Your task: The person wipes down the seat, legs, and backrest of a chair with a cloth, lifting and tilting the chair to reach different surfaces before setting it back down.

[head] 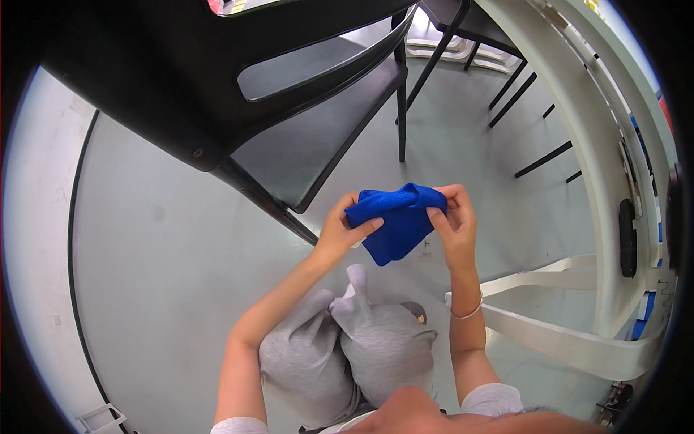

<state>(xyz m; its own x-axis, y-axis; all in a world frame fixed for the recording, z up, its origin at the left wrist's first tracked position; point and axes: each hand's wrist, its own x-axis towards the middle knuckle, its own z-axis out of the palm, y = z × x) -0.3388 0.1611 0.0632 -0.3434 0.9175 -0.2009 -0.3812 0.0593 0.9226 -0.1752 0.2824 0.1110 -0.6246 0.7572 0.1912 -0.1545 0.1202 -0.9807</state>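
Observation:
A folded blue cloth (398, 225) hangs between my two hands, above and beyond my knees. My left hand (347, 225) pinches its left side, with the thumb on the near face and the fingers behind. On the other side, my right hand (455, 219) holds the upper right corner between thumb and fingers. The cloth's top edge is bunched and folded over, and its lower tip points down. Part of my left fingers is hidden behind the fabric. A bracelet (467, 313) circles my right wrist.
Close ahead stands a black chair (325, 130), its backrest at upper left. Another dark chair (488, 27) is farther back. A white table (569, 108) curves along the right, with white legs (564, 331) near my right arm. Grey floor (162, 282) meets a white wall (49, 233) at left.

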